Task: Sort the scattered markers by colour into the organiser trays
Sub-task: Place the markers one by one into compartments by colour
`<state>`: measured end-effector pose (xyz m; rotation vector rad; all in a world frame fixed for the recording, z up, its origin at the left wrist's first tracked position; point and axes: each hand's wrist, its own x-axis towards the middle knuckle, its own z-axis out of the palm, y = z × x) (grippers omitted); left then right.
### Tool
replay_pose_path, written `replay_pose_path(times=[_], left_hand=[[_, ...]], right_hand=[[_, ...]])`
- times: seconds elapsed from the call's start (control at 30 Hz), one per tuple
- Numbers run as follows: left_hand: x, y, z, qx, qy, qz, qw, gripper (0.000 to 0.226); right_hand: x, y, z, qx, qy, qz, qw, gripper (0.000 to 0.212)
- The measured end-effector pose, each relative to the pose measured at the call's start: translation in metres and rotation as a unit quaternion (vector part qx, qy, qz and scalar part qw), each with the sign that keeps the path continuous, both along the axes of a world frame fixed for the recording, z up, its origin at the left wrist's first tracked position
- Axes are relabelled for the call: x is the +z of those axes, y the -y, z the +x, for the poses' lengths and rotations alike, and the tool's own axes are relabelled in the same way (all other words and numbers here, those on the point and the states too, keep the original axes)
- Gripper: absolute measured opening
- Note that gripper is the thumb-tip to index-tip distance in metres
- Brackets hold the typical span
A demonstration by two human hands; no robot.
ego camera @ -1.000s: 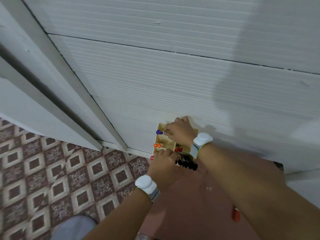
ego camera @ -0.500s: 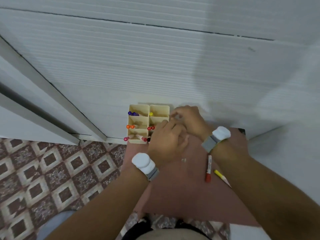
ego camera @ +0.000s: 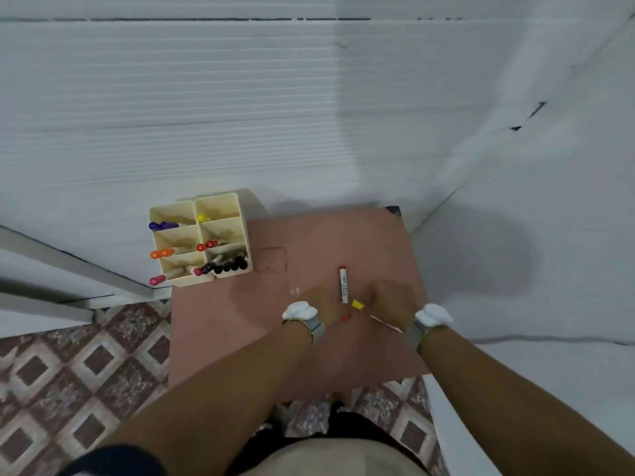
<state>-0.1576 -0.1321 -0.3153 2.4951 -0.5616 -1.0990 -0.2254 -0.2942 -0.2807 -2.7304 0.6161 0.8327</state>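
Note:
A cream organiser [ego camera: 220, 198] with several compartments stands at the pink board's far left corner. It holds purple [ego camera: 160, 225], yellow [ego camera: 202, 218], orange [ego camera: 160, 253], red [ego camera: 206, 245], pink [ego camera: 158, 280] and black markers [ego camera: 226, 266], one colour per compartment. A loose red marker [ego camera: 343, 285] lies on the board, and a yellow marker [ego camera: 358, 305] lies just below it. My left hand [ego camera: 321, 304] is beside the red marker on its left. My right hand [ego camera: 391, 300] lies over the yellow marker's body. Both hands are blurred, so their fingers are unclear.
The pink board [ego camera: 343, 235] lies on a patterned tile floor [ego camera: 68, 372]. White ribbed wall panels [ego camera: 309, 115] close off the back and right. A white frame [ego camera: 68, 269] runs along the left, close to the organiser.
Both hands have drawn back from the organiser toward me and now sit at the two loose markers. The view has tilted down, showing the whole board.

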Motion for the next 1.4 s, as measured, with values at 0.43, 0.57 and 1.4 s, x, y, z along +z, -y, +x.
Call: replay_pose_path(times=[0.43, 0.57, 1.4], left_hand=[[0.003, -0.012, -0.009, 0.186, 0.043, -0.024, 0.981, 0.039], [0.033, -0.038, 0.001, 0.273, 0.071, -0.108, 0.953, 0.026], [0.107, -0.172, 0.131, 0.131, 0.406, 0.067, 0.902, 0.015]], right_hand=[[-0.009, -0.008, -0.005, -0.063, 0.090, 0.057, 0.992, 0.044], [0.005, -0.007, 0.021, -0.076, 0.151, 0.119, 0.978, 0.036], [0.063, -0.176, 0.261, 0.193, 0.360, 0.203, 0.890, 0.019]])
